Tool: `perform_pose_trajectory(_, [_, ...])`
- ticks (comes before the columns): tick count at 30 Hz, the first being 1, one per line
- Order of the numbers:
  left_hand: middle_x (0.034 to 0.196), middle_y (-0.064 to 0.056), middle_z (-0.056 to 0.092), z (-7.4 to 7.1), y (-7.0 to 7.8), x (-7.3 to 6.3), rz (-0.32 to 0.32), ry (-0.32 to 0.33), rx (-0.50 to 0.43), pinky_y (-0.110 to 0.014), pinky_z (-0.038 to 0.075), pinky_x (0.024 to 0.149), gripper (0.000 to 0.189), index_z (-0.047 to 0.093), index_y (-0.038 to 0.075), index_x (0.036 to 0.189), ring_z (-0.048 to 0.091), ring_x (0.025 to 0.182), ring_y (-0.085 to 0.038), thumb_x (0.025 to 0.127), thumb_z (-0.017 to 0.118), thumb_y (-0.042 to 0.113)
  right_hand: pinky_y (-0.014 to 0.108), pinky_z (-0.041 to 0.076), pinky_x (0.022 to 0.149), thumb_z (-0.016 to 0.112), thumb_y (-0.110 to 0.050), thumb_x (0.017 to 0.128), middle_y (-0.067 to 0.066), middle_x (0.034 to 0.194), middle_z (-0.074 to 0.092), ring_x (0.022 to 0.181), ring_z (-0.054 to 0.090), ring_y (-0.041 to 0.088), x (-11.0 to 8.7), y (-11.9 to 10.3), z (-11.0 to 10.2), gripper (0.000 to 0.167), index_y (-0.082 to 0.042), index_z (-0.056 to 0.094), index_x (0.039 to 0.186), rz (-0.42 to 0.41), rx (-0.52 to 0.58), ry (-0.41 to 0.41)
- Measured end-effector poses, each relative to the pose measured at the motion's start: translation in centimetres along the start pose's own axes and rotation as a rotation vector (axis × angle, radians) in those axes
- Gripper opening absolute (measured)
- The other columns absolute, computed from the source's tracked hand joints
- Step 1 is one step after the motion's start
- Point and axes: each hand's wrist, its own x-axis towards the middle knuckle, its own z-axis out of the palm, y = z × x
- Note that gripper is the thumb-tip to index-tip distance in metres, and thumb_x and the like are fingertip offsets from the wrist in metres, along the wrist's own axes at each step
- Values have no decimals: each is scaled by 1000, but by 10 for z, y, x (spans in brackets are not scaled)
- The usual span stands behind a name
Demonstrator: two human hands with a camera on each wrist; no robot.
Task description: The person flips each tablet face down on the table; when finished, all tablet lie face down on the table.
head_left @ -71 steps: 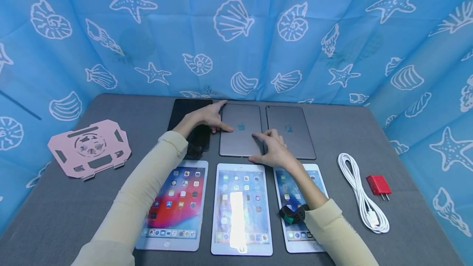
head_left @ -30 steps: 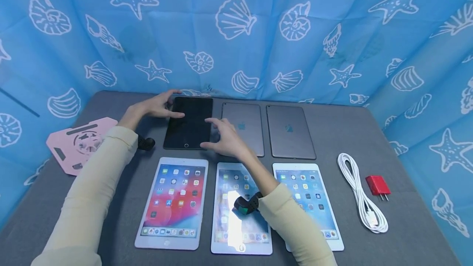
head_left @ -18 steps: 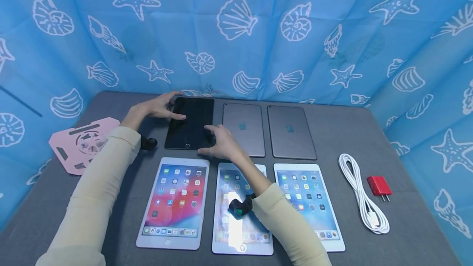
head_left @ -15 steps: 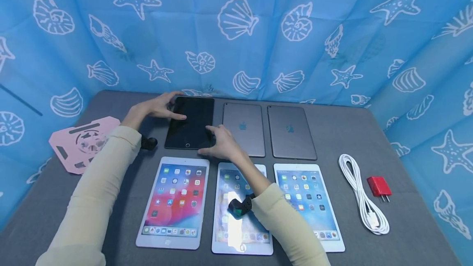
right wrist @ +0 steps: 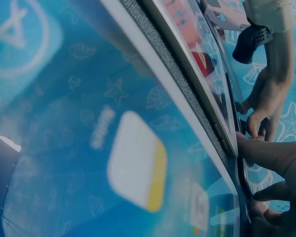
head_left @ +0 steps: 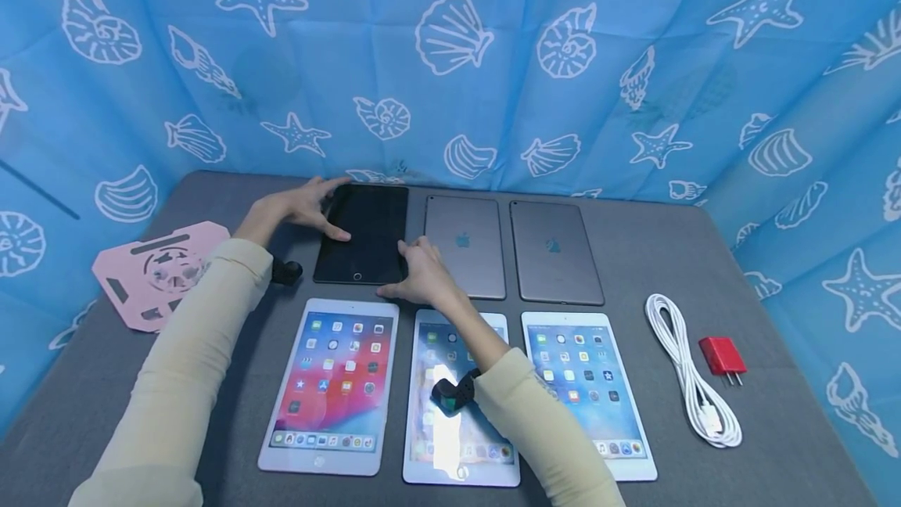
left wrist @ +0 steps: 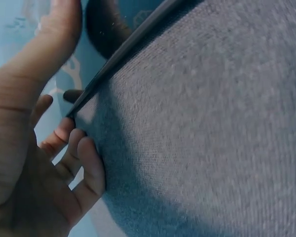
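A black tablet point(head_left: 369, 229) lies flat at the back left of the table, its dark screen up and home button toward me. My left hand point(head_left: 304, 206) is at its upper left corner, thumb over the screen's left side. In the left wrist view, fingertips of the left hand point(left wrist: 24, 128) touch the tablet's edge point(left wrist: 123, 52), thumb apart from the others. My right hand point(head_left: 425, 272) spans the lower right corner, fingertips by the right edge, thumb by the bottom edge. In the right wrist view, the right hand point(right wrist: 286, 165) appears below the left hand point(right wrist: 272, 98).
Two grey tablets point(head_left: 461, 257) lie face down to the right. In the front row are three white tablets point(head_left: 318, 462) with lit screens; my right arm crosses above the middle one. A pink stand point(head_left: 127, 288), white cable point(head_left: 676, 350) and red charger point(head_left: 721, 354) lie around them.
Both hands have moved left from the middle grey tablet to the black one. Over the last half second, the left thumb slid slightly toward me; the right hand barely moved.
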Motion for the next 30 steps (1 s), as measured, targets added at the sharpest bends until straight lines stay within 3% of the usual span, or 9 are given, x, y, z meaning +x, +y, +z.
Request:
perform_pose_trajectory(4, [155,-29,18,0,3,0,-26,-13,28,-70,30,114,123,4,15,166,26,145,-50,81,83,53,47,45,112,85,-36,85,22,151,44,133,44,35,1,2,0,93,1,38,156,13,23,13])
perform_pose_trajectory(21, [149,-27,23,4,1,6,-32,7,22,-68,34,111,124,6,15,166,33,136,-46,79,84,56,48,38,117,89,-34,80,22,151,42,136,38,36,8,6,2,99,1,37,156,81,113,10])
perform_pose_trajectory(30, [157,-31,18,4,2,7,-17,8,13,-68,33,113,123,6,12,166,28,144,-51,80,85,50,54,34,117,91,-18,77,16,157,34,140,29,37,10,5,5,98,-5,37,158,157,337,37])
